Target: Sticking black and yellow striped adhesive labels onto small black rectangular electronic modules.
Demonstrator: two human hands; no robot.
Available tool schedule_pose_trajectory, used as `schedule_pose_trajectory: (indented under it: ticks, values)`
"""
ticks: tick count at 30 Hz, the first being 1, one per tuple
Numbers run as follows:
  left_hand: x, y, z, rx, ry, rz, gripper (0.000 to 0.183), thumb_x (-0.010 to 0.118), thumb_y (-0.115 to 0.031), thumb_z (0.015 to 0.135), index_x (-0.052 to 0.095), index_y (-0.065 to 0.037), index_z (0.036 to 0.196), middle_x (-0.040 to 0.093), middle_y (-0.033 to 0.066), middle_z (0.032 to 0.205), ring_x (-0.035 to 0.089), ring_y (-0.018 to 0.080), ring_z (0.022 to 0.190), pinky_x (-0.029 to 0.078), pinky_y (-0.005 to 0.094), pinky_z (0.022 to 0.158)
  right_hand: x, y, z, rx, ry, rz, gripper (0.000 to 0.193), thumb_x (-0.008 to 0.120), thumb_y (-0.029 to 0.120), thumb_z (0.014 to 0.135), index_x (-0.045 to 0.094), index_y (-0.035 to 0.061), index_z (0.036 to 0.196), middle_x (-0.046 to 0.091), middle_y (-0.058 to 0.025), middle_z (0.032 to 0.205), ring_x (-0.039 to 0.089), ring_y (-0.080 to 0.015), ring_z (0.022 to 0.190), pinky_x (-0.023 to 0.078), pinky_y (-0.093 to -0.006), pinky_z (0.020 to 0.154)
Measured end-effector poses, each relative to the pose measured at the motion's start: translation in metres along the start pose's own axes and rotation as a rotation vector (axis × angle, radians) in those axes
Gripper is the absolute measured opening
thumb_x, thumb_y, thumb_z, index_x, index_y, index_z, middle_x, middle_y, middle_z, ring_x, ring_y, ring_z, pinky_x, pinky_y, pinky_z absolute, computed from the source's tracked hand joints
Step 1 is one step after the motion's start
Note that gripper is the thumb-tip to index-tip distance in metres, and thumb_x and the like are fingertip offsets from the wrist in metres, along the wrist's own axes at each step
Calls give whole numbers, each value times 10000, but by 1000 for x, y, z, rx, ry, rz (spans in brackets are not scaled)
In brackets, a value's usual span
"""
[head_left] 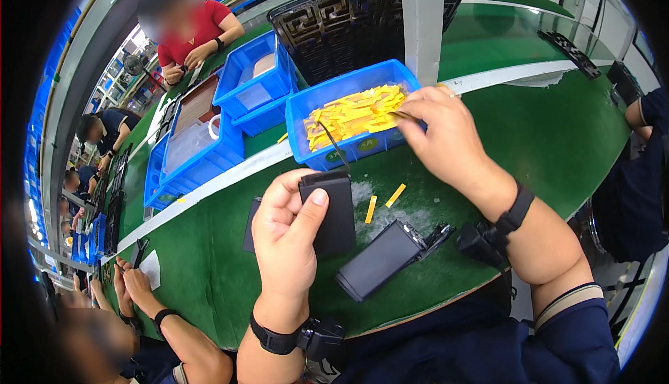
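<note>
My left hand (289, 231) is closed round a flat black rectangular block (333, 210), its thumb pressed on the front face. A thin dark lead (334, 143) sticks up from the block's top toward the bin. Over the right end of a blue bin (296, 126) full of yellow strips (359, 112), my right hand (439, 123) pinches a small dark thing whose kind I cannot make out. Two loose yellow strips (395, 195) lie on the green table between my hands. Another black block (383, 258) with dark wires at one end rests below them.
Blue bins (240, 98) stand at the back left, beside a grey post (421, 21). A black patterned panel (334, 32) leans behind the yellow strips' bin. Part of a black block (251, 227) shows behind my left hand. Co-workers sit at left, right and across the green table (543, 126).
</note>
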State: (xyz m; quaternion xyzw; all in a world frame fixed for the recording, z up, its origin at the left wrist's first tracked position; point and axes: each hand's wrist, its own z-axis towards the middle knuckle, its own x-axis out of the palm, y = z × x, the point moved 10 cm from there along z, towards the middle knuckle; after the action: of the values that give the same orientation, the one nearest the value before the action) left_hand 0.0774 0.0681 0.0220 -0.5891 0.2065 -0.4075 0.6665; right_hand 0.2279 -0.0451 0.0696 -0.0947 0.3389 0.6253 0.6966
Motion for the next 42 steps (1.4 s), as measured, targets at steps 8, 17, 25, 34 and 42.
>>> schedule_pose_trajectory:
  ticks: [8,17,25,34,42]
  values:
    - [0,-10,-5,15,-28,-26,118,501,-52,900,567,5,980,606,12,848,534,35,731,417,174,659,17,46,-23,258,191,1115,140,668,69,768,649,-27,868,641,-85,809,594,-153,730,467,-260,687]
    - [-3,-4,-8,-34,-31,74,111,503,-50,899,584,14,937,588,-18,791,498,9,681,383,155,607,-20,20,-8,347,-1,549,382,639,16,783,575,11,1160,650,-81,830,586,-101,749,474,-243,663]
    - [9,-12,-14,-11,16,238,136,495,-86,890,576,21,913,598,24,799,537,51,689,424,179,638,-26,37,-6,48,-27,488,124,647,45,766,670,11,884,609,-106,707,591,-207,631,445,-269,554]
    - [7,4,-13,-117,29,75,129,488,-42,905,575,27,970,615,22,846,543,40,723,429,174,641,12,15,-19,442,150,982,180,613,112,836,667,-30,933,669,-72,788,606,-83,679,485,-218,618]
    - [8,7,-13,-134,2,42,132,496,-83,898,563,16,954,610,53,816,589,91,686,473,202,630,19,18,-23,533,232,1017,197,591,145,860,666,-36,867,654,-61,728,589,-78,626,477,-218,573]
